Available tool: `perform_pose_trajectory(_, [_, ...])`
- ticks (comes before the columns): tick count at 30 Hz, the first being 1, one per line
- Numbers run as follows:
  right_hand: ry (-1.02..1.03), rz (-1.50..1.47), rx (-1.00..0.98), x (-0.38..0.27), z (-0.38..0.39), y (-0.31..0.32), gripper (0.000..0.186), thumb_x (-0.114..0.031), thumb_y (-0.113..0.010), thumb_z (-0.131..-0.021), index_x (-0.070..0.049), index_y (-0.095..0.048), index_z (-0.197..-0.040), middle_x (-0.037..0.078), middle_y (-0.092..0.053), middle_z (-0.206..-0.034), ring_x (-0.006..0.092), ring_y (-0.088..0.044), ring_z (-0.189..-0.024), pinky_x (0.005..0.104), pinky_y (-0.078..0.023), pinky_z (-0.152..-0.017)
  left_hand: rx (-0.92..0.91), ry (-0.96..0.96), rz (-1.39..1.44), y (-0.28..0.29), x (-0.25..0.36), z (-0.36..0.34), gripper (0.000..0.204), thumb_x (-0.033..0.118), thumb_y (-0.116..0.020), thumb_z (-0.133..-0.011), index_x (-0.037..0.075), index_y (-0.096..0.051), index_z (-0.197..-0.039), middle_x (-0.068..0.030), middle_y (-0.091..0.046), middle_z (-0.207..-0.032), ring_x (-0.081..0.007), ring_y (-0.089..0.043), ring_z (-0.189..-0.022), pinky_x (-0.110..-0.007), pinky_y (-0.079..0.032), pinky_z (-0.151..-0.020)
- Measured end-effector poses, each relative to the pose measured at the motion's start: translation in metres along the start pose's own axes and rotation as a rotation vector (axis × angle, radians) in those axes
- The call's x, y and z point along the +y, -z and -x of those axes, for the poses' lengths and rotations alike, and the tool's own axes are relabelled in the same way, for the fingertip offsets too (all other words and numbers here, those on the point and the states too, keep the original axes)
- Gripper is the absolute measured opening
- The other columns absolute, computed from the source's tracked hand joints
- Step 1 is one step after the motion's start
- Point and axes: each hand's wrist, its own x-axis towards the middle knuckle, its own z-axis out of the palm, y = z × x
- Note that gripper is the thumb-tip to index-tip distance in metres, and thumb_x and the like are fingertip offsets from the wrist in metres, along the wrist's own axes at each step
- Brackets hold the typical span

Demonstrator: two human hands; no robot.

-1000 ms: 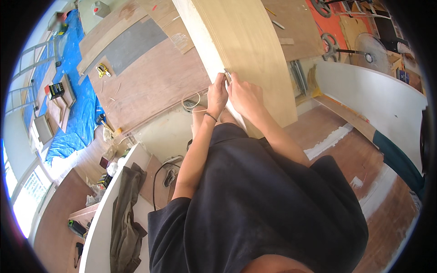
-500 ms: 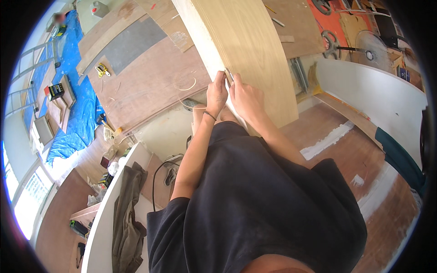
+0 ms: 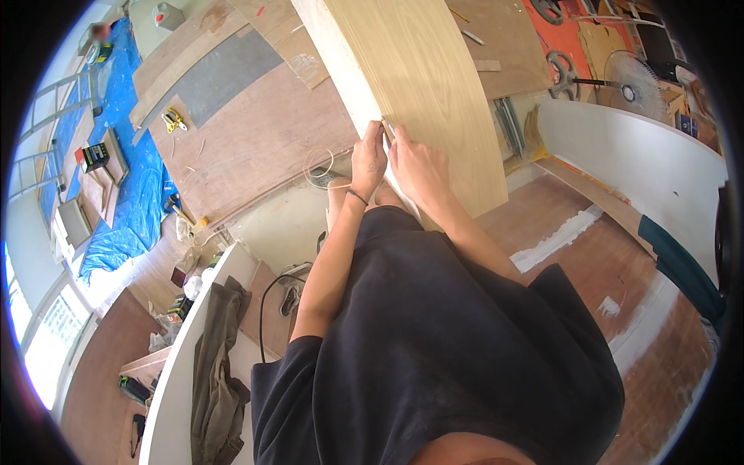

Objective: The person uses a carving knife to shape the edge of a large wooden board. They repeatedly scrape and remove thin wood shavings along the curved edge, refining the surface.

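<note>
Both the left hand (image 3: 369, 159) and right hand (image 3: 418, 167) pinch the near edge of the long pale wooden veneered board (image 3: 418, 85); steady, even fingertip pressure along that edge seems best

Off to the left, a blue tarp (image 3: 128, 194) spread over the floor, with brown plywood sheets (image 3: 248, 139) lying beside it — yellow-handled pliers (image 3: 173, 120) resting on one. Lower left, a white curved panel (image 3: 174, 380) draped with an olive cloth (image 3: 217, 364). Far right, a standing fan (image 3: 629, 77) behind a white board (image 3: 643, 163) — an orange mat (image 3: 562, 35) near it.
</note>
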Motion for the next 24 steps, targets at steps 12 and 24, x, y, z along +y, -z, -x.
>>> perform_pose_trajectory(12, [0.014, 0.013, 0.030, 0.000, 0.001, -0.001, 0.022, -0.018, -0.051, -0.091, -0.003, -0.051, -0.107, 0.016, -0.058, -0.053, 0.0345, -0.061, -0.049, 0.0456, -0.046, -0.045, 0.010, -0.022, 0.016, 0.000, 0.002, 0.000, 0.008, 0.008, -0.044, -0.097, 0.007, -0.047, -0.104, -0.0241, -0.061, -0.076, -0.0451, -0.059, -0.070, -0.048, -0.043, -0.054])
perform_pose_trajectory(24, [0.017, -0.013, -0.010, -0.005, -0.004, 0.007, 0.022, -0.020, -0.054, -0.090, -0.002, -0.052, -0.103, 0.017, -0.061, -0.057, 0.0352, -0.063, -0.054, 0.0459, -0.049, -0.048, 0.026, -0.046, 0.052, -0.007, -0.014, 0.001, 0.008, 0.007, -0.045, -0.095, 0.008, -0.046, -0.103, -0.0231, -0.060, -0.075, -0.0452, -0.058, -0.069, -0.048, -0.041, -0.055])
